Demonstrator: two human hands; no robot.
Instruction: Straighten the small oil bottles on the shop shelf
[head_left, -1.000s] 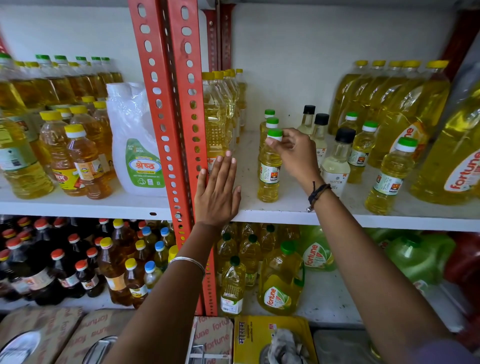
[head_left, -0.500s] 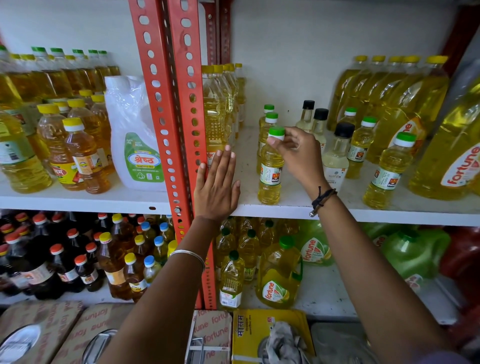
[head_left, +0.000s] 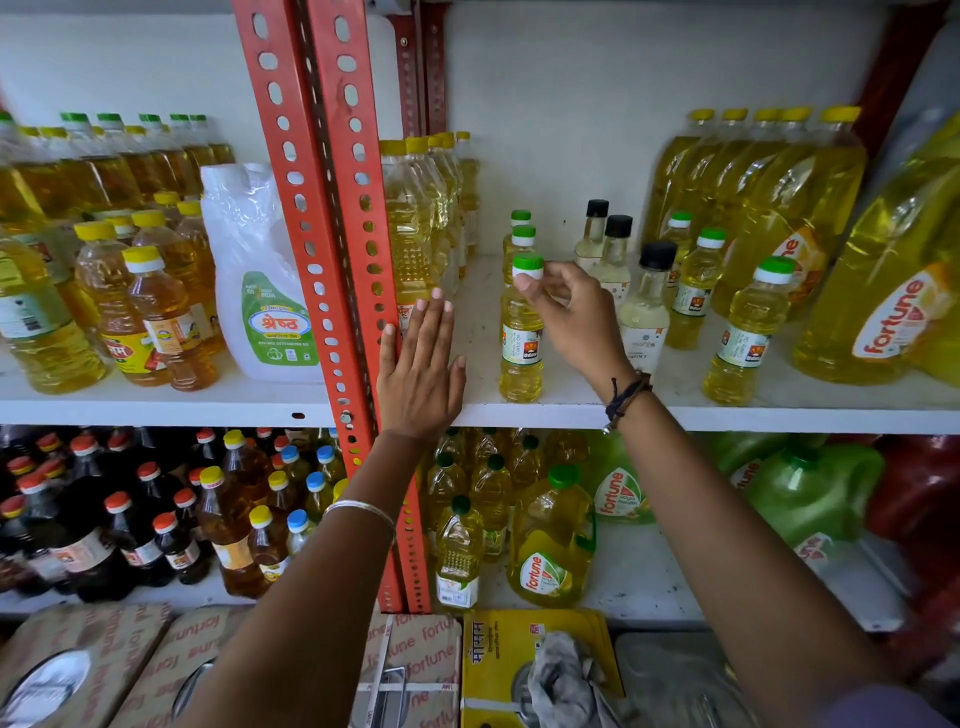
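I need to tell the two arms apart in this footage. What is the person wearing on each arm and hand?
Left hand: bare, with a thin silver bangle on the forearm. Right hand: bare, with a dark braided thread band at the wrist. A purple sleeve edge shows near the right upper arm.

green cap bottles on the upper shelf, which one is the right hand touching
The front bottle of the left-hand row of three. The right hand has its fingertips at its neck, just under the green cap; the two behind it and the three green-capped bottles further right stand untouched.
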